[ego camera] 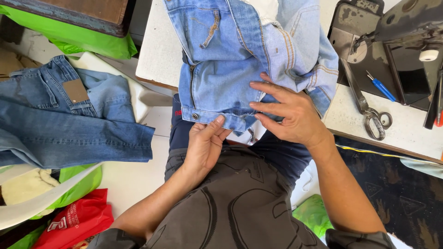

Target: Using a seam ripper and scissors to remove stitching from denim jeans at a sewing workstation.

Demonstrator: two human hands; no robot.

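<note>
On the counter [157, 55] edge, light jeans [240, 69] hung toward my lap. My left hand [203, 143] pinched the waistband by the button; my right hand [288, 115] lay open, flat on the denim. Scissors [369, 110] sat right of it.

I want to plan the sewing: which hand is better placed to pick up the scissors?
Probably the right hand: it lies flat on the light jeans, nearer the scissors. The left hand pinches the waistband farther away.
</note>
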